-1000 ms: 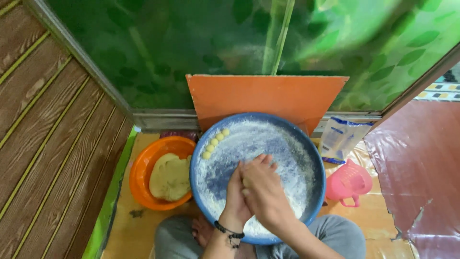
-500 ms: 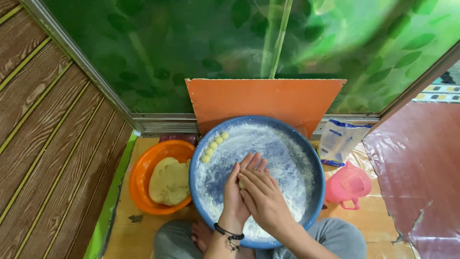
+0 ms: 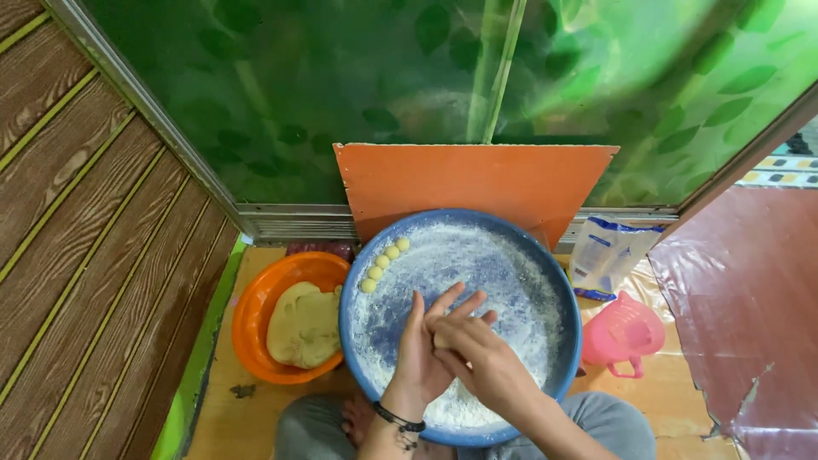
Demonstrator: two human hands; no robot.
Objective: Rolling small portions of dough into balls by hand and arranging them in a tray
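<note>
A green leaf-patterned panel (image 3: 358, 94) fills the top of the head view, with dark wood-grain planking (image 3: 77, 238) slanting down the left side and a reddish sheet (image 3: 750, 324) covering the right. Below the panel an orange board (image 3: 477, 183) leans upright, just behind a big round blue tray (image 3: 545, 273) whose floor is dusted white with flour. The tray rests over the seated person's grey-trousered knees (image 3: 613, 417), and the yellowish floor (image 3: 673, 392) shows around it. To the tray's left, touching its rim, sits an orange bowl (image 3: 256, 298) holding a pale yellow mass of dough (image 3: 304, 325). To the right, near the tray, a pink plastic scoop-like cup (image 3: 624, 332) stands on the floor, and behind it a white bag with blue print (image 3: 609, 255) leans against the wall base. Above the tray's middle the two hands meet: the left hand (image 3: 422, 362), a dark band at its wrist, is open with fingers stretched upward and palm turned to the right, while the right hand (image 3: 477, 358) lies flat across it, palms pressed together. A small pale piece of dough (image 3: 442, 339) shows between them, mostly hidden. Smallest of all, a short row of four little yellow dough balls (image 3: 383, 261) lies along the tray's upper left edge, well apart from the hands.
</note>
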